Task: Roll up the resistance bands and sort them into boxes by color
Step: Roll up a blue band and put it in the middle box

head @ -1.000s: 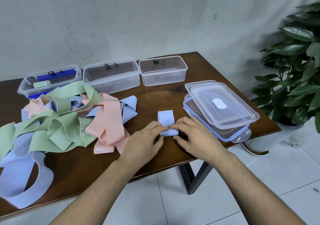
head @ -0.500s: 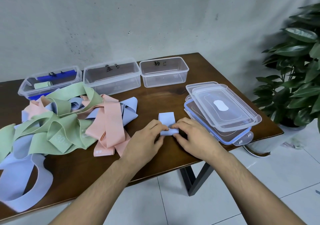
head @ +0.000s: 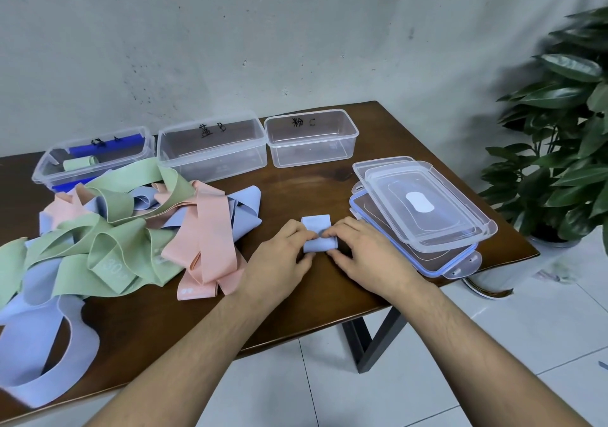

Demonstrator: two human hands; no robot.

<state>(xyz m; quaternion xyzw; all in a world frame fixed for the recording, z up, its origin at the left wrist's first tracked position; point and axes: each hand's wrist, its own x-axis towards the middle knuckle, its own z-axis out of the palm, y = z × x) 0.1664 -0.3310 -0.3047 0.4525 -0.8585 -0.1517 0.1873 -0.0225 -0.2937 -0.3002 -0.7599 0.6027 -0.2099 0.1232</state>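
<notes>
While both hands are working at the near edge of the worktop [head: 296, 193], the left hand [head: 279, 255] and right hand [head: 365, 252] are pinching a blue band [head: 318, 234] between them, fingertips curled over its rolled part from either side. That roll is sitting on the wood, with a short flat tail of the band lying beyond it, away from the person. Each grip is closed down tight on the roll, thumbs tucked in at its near side.

Off to the left, a pile [head: 115, 229] of loose green, pink and blue bands is sprawling across the wood, one blue loop [head: 42, 354] hanging out toward the near left corner. Along the back, three clear boxes are standing in a row: the left box [head: 95, 160] is holding a rolled green band [head: 79, 163] and something dark blue, the middle box [head: 214, 150] and right box [head: 312, 140] are showing nothing inside. Just right of the hands, stacked lids [head: 424, 216] are resting near the worktop's right edge. A plant [head: 559, 150] is standing on the floor beyond.
</notes>
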